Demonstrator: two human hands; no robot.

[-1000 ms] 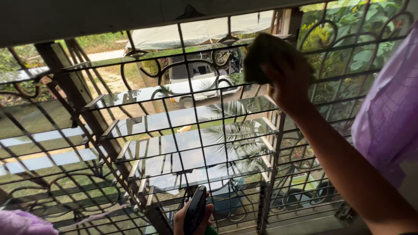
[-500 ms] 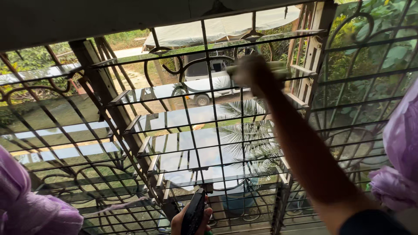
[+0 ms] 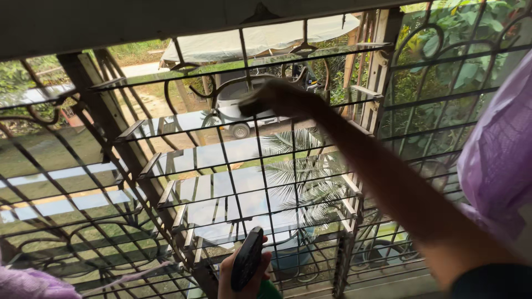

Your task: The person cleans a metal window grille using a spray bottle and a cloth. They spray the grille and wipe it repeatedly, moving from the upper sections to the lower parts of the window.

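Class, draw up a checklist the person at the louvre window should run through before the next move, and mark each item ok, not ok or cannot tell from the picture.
1. Right hand is up at the metal window grille: ok.
2. Cloth in the right hand: cannot tell, the hand is blurred and dark.
3. Left hand grips the black spray bottle head: ok.
4. Spray nozzle aimed at the glass: cannot tell, only the top shows.
5. Glass louvre slats tilted open: ok.
6. Slats free of dirt: cannot tell, they reflect sky.
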